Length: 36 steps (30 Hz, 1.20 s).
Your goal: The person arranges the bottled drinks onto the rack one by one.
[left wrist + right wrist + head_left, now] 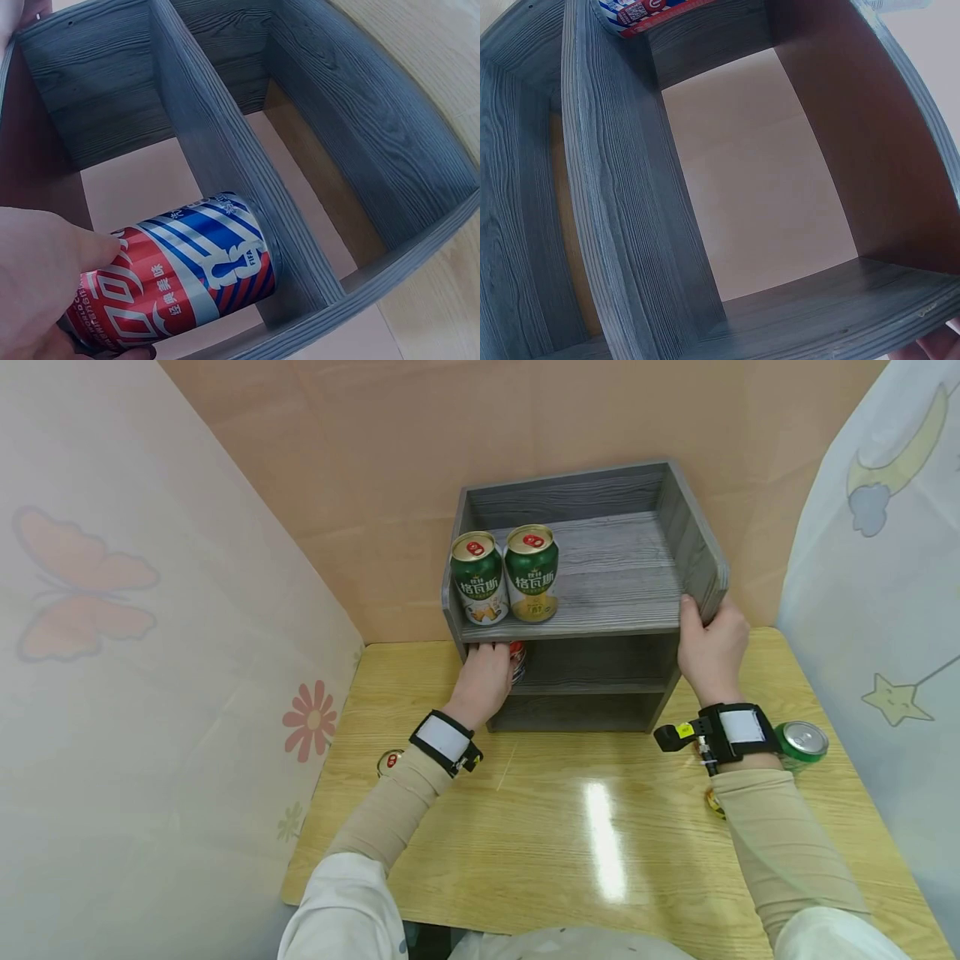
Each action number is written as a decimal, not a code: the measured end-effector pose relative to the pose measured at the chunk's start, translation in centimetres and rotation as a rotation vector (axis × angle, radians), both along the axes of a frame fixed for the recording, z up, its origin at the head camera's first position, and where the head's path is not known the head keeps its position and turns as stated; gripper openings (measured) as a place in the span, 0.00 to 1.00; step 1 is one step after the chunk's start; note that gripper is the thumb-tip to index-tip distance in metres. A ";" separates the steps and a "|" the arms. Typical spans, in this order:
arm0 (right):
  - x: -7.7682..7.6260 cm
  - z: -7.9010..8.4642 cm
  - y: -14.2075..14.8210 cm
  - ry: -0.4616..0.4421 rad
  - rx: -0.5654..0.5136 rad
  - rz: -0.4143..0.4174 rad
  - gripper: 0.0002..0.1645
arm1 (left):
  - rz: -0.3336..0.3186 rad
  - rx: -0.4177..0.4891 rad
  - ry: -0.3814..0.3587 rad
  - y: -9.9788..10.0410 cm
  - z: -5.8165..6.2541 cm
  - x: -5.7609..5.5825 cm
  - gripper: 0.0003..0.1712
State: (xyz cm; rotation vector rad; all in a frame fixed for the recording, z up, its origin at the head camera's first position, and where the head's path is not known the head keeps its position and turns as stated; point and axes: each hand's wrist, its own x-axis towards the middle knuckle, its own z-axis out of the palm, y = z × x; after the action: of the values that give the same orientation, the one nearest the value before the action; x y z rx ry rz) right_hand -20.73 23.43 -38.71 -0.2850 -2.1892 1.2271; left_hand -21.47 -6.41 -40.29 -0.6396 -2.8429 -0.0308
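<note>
A grey wood-grain shelf unit (615,556) stands at the back of the table. My left hand (480,683) reaches into the left end of its middle compartment and holds a red and blue soda can (187,266) around the upper part. The can's base is right at the middle board (217,112), close to the left side wall. My right hand (712,647) grips the front edge of the unit's right side panel, thumb on the inner face. On the top board, two green and white cans (478,585) with gold lids stand side by side at the left.
Right of my right wrist, a green can (806,740) with a silver lid stands on the table (555,827). A gold can lid (388,762) shows beside my left forearm, and a yellow item (715,803) is partly hidden by my right sleeve. Fabric walls enclose the table.
</note>
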 end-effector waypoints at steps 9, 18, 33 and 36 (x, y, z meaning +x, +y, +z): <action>0.1 -0.1 -0.1 0.013 0.002 0.000 0.25 | -0.027 -0.002 0.017 -0.5 -0.2 1.3 0.26; -0.1 -0.1 -0.2 0.020 0.004 -0.005 0.24 | -0.099 0.323 -0.037 -2.6 -0.4 3.7 0.44; -0.2 -0.1 0.0 0.038 -0.001 -0.007 0.23 | -0.036 0.524 0.003 -9.2 4.1 5.1 0.22; -0.2 -0.2 0.0 0.040 -0.007 -0.007 0.23 | 0.015 0.532 -0.032 -10.8 4.4 5.1 0.22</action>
State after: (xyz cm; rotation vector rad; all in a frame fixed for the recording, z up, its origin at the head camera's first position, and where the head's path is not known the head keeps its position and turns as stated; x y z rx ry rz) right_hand -20.97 23.41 -38.88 -0.2679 -2.1482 1.2268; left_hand -16.35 -17.21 -35.91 -0.4968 -2.6859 -0.7687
